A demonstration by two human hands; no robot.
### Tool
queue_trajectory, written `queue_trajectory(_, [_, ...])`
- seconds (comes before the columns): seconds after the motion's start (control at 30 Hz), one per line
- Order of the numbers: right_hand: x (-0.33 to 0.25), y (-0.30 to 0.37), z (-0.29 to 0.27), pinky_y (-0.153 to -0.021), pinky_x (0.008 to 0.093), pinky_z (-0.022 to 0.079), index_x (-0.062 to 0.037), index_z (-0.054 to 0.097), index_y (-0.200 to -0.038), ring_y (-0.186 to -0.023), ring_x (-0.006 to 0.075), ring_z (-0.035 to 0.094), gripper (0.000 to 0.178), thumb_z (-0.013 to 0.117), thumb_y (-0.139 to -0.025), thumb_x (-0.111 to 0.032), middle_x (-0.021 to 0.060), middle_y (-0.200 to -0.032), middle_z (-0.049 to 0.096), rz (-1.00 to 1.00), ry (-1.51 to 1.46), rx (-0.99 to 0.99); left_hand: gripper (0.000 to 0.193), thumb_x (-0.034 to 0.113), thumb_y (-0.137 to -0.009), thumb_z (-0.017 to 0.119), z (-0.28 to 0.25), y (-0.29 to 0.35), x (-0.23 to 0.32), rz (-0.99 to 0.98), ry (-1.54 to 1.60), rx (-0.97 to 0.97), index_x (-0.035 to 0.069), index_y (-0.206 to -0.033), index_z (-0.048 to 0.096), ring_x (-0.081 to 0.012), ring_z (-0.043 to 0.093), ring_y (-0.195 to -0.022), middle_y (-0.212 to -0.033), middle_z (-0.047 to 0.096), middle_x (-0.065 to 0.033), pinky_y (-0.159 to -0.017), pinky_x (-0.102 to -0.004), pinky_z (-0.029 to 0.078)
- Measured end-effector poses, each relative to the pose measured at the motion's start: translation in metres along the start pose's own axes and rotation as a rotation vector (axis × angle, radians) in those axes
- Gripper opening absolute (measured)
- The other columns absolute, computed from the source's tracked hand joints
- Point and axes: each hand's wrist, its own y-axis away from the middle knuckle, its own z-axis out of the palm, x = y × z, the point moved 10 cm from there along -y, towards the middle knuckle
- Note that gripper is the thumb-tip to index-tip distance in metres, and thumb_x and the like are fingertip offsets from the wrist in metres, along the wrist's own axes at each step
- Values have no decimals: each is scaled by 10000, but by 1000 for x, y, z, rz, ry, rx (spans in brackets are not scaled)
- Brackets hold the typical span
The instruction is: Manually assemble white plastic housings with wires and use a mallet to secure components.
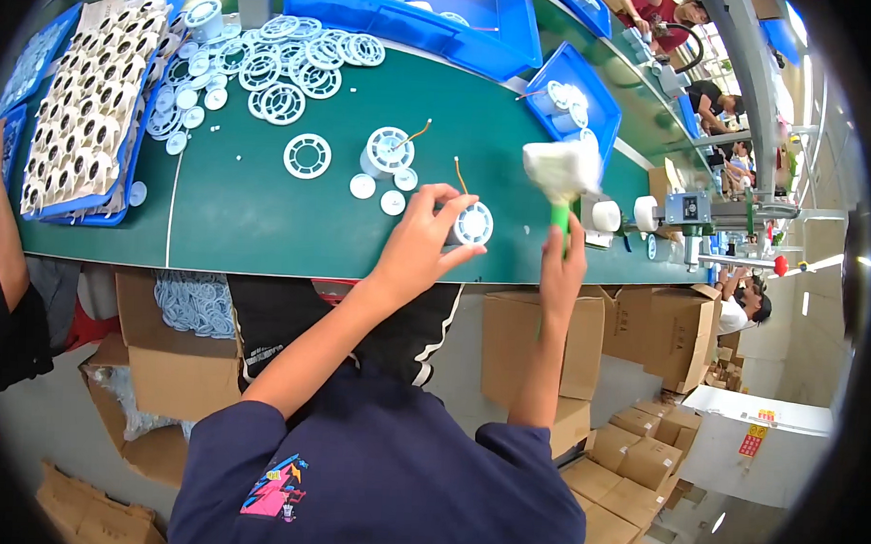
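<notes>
My left hand [419, 241] grips a small white spool [473, 222] with an orange wire sticking up, held on the green table [236, 207] near its front edge. My right hand [562, 262] is closed around the green handle of a mallet [561, 171] whose head is wrapped in white cloth, raised just right of the spool. Another white spool with a wire [389, 150] stands a little behind my left hand. A flat white ring [307, 155] and small white discs [378, 191] lie near it.
Several white rings [299, 56] are piled at the back. A blue tray of packed parts [86, 106] sits at the left, blue bins [435, 23] behind. Another person's arm [1, 228] is at the left edge. Cardboard boxes [539, 343] stand under the table. Other workers sit far right.
</notes>
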Motion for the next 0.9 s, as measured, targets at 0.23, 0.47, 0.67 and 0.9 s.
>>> queue_trajectory(0.23, [-8,79,-21,-503,219,365,-64,577,-1397,-590,50,451,385,460,-1147,-332,-20,-724,501,144,-110,-248,627,220,-847,869,4,-6,1,-49,46,-101,72,-1400,612,-322,562,-1126,-1233,532,-150,-949,-411,498])
queue_trajectory(0.47, [-14,81,-28,-500,216,373,-67,569,-1472,-595,41,450,405,458,-1145,-279,-18,-723,495,124,-21,-246,691,198,-919,792,1,-7,5,-32,68,-93,52,-1524,490,-342,562,-1237,-1388,550,-166,-1052,-433,463])
queue_trajectory(0.67, [-7,79,-28,-524,222,342,-45,585,-1457,-607,27,433,401,487,-1140,-271,-38,-709,500,120,-15,-216,784,187,-929,770,2,-5,8,-1,75,-74,37,-1586,370,-340,550,-1277,-1361,588,-151,-1119,-449,410])
queue_trajectory(0.9, [-9,87,-40,-556,283,414,-53,563,-1481,-621,81,504,406,522,-1124,-243,2,-717,540,95,-3,-220,804,183,-911,769,13,2,7,-27,75,-175,34,-1589,361,-349,533,-1299,-1396,586,-160,-1125,-456,402])
